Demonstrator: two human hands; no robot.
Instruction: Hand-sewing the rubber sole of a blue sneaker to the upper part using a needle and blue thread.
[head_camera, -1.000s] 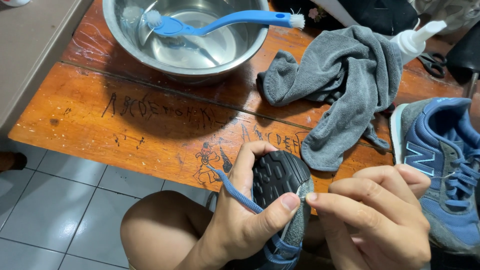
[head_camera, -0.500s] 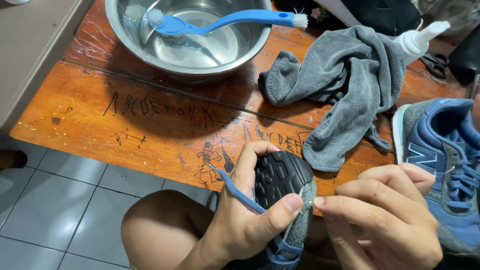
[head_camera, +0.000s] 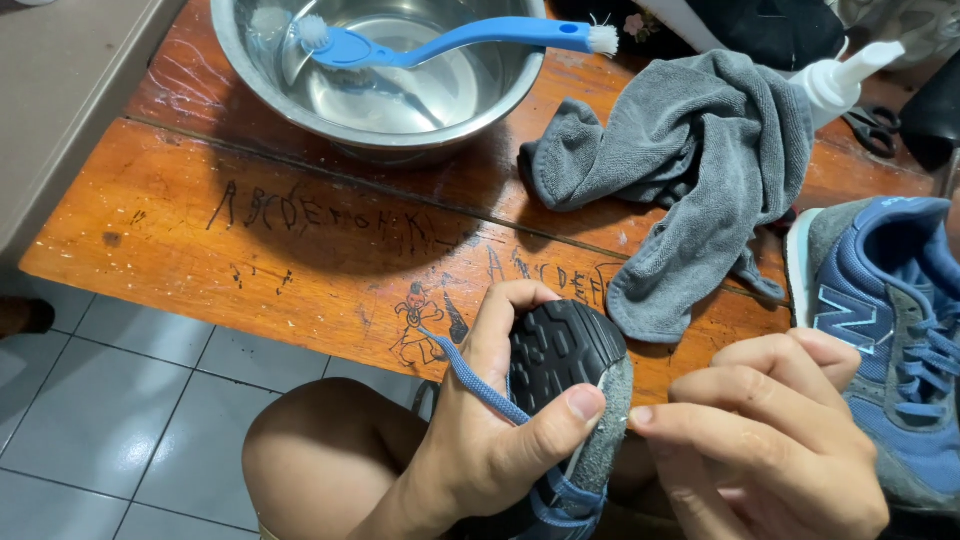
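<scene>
My left hand (head_camera: 490, 430) grips a blue sneaker (head_camera: 565, 355) turned sole-up over my knee, thumb pressed near the toe edge, with a blue lace (head_camera: 470, 380) running across my fingers. My right hand (head_camera: 765, 435) is beside it, fingertips pinched at the grey toe edge of the same shoe. Whether something small is held between those fingertips is too fine to tell. The second blue sneaker (head_camera: 890, 330) stands upright on the table to the right.
A scratched wooden table (head_camera: 250, 230) carries a steel bowl (head_camera: 370, 90) with a blue brush (head_camera: 450, 40) lying across it, a crumpled grey cloth (head_camera: 700, 150), a white squeeze bottle (head_camera: 845, 80) and scissors (head_camera: 875, 130). Tiled floor (head_camera: 120, 400) lies below left.
Both hands and the held shoe have shifted slightly right and down in view. The pinch at the toe edge has stayed the same.
</scene>
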